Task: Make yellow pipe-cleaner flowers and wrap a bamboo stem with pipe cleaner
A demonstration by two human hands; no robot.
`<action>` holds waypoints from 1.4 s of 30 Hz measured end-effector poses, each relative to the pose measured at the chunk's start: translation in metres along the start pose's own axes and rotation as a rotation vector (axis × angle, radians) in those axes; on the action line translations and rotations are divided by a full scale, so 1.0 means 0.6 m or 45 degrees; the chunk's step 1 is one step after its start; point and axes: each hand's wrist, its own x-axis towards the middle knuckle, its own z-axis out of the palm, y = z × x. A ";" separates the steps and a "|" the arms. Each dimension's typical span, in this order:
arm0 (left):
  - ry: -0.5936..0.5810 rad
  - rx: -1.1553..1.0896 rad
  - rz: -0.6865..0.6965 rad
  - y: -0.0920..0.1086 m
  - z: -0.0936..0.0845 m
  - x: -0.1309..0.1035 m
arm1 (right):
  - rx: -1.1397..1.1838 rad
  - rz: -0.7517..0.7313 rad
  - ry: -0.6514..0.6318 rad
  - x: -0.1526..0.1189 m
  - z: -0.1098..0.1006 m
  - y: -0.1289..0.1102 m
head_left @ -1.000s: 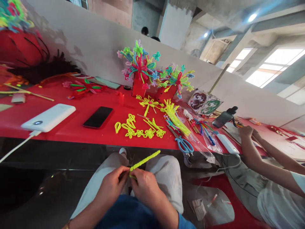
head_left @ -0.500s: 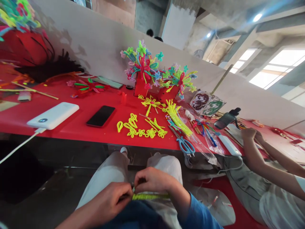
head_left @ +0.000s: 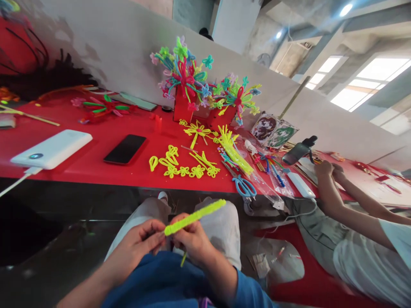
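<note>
A fuzzy bright yellow pipe-cleaner length (head_left: 201, 215) slants up to the right above my lap, its lower left end between my two hands. My left hand (head_left: 144, 237) pinches closed at that end. My right hand (head_left: 194, 241) is closed around its lower part; a thin yellow tail (head_left: 183, 259) pokes out below the fingers. Yellow pipe-cleaner flowers (head_left: 196, 171) and loops lie on the table in front, beside a bundle of yellow pipe cleaners (head_left: 237, 154) in clear plastic and blue-handled scissors (head_left: 244, 187) near the edge.
On the red table (head_left: 144, 182) are a white power bank (head_left: 53, 149), a black phone (head_left: 125, 149) and colourful flower bouquets (head_left: 186, 81) in red boxes. A dark bottle (head_left: 298, 152) stands tilted in view at right, near a co-worker's hands (head_left: 327, 170).
The yellow length has risen from low across my lap and now tilts up to the right. Both hands have turned and moved up slightly around it. The view has shifted a little.
</note>
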 end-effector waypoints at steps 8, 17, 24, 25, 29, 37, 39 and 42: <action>0.400 0.139 0.186 0.005 0.027 0.004 | 0.033 -0.074 0.167 0.011 0.019 -0.007; 0.499 0.390 0.302 -0.002 0.031 0.002 | -0.156 -0.161 0.202 0.004 0.018 0.001; 0.498 0.520 0.328 0.001 0.032 0.005 | -0.250 -0.141 0.271 0.009 0.019 0.009; 0.498 0.520 0.327 0.002 0.033 0.006 | -0.263 -0.146 0.273 0.009 0.018 0.008; 0.426 0.455 0.272 0.007 0.035 0.007 | -0.312 -0.217 0.269 0.007 0.013 0.001; 0.049 0.266 0.042 0.003 0.024 0.006 | -0.475 -0.268 0.289 0.002 0.004 0.001; 0.117 0.194 -0.004 -0.005 0.021 0.006 | -0.493 -0.290 0.262 0.001 0.005 0.001; 0.221 0.109 0.010 -0.016 0.018 0.004 | -0.555 -0.318 0.246 0.000 0.007 -0.002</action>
